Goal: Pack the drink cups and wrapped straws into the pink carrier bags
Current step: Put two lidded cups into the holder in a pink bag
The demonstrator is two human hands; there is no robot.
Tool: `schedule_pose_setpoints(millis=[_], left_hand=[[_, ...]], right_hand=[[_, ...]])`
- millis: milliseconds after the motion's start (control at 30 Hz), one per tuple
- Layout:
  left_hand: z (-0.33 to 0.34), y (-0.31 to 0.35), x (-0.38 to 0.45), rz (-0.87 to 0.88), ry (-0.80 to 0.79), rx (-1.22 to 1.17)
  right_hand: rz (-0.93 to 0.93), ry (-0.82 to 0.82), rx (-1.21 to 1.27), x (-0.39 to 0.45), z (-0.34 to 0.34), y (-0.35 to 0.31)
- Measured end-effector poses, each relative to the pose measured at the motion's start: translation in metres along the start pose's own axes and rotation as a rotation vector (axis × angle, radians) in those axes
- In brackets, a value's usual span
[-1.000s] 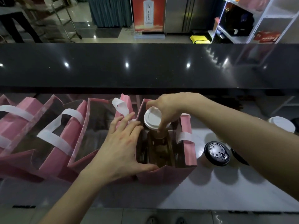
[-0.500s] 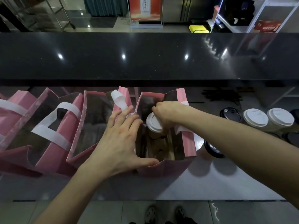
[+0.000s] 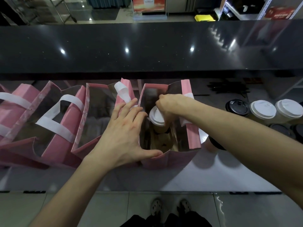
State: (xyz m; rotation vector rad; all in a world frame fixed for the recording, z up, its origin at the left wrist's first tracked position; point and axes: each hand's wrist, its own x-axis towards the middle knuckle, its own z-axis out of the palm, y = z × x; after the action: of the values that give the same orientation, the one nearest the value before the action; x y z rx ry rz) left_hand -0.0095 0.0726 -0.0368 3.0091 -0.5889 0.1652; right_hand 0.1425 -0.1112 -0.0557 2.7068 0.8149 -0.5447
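A black counter (image 3: 147,46) runs across the upper half of the frame, its polished top showing ceiling-light reflections; beyond it, along the top edge, lie a tiled floor, a red poster stand (image 3: 150,7) and metal shelving (image 3: 262,9) at the upper right. Below the counter is a pale worktop (image 3: 205,174).

Four pink bags (image 3: 54,128) stand open in a row from the left edge to centre, each with white handles. The rightmost bag (image 3: 172,158) holds one cup (image 3: 158,119) with a white lid, sitting low inside it.

The right hand (image 3: 170,105) reaches into that bag from above, fingers curled down around the cup's lid. The left hand (image 3: 124,130) lies flat with fingers straight and spread, thumb hooked over the bag's near rim.

At the right edge stand two white-lidded cups (image 3: 264,110) and one black-lidded cup (image 3: 237,107), with more dark lids partly hidden under the right arm. A pile of dark straws (image 3: 227,89) lies behind them; their number cannot be told.
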Motion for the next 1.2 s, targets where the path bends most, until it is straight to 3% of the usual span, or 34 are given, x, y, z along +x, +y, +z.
schedule_pose_setpoints(millis=[233,433,533,600,767,833,900,967,1033,1100,1200], left_hand=[[0.002,0.003,-0.001,0.016,0.011,-0.018],[-0.002,0.004,0.007,-0.011,0.059,-0.045],[-0.010,0.005,0.013,0.023,0.089,-0.063],[-0.016,0.010,0.020,0.063,0.116,-0.066],[-0.031,0.029,0.052,0.143,0.113,-0.043],[-0.034,0.038,0.065,0.163,0.105,-0.054],[-0.035,0.047,0.076,0.180,0.110,-0.065],[-0.035,0.054,0.084,0.181,0.108,-0.050],[-0.035,0.056,0.091,0.180,0.099,-0.030],[-0.034,0.055,0.095,0.179,0.095,-0.022],[-0.034,0.052,0.094,0.171,0.115,-0.030]], right_hand=[[0.021,0.040,0.059,0.003,0.013,-0.006],[0.014,0.037,-0.064,-0.008,-0.005,-0.005],[0.017,0.101,0.035,-0.029,-0.027,0.001],[0.007,0.236,0.187,-0.048,-0.047,0.010],[0.128,0.845,0.658,-0.115,-0.055,0.057],[0.265,0.898,0.728,-0.137,-0.030,0.077],[0.413,0.686,0.642,-0.152,0.007,0.094],[0.479,0.290,0.518,-0.162,0.047,0.101],[0.507,0.003,0.498,-0.168,0.081,0.097],[0.508,-0.123,0.490,-0.165,0.104,0.090],[0.498,-0.092,0.420,-0.157,0.122,0.085]])
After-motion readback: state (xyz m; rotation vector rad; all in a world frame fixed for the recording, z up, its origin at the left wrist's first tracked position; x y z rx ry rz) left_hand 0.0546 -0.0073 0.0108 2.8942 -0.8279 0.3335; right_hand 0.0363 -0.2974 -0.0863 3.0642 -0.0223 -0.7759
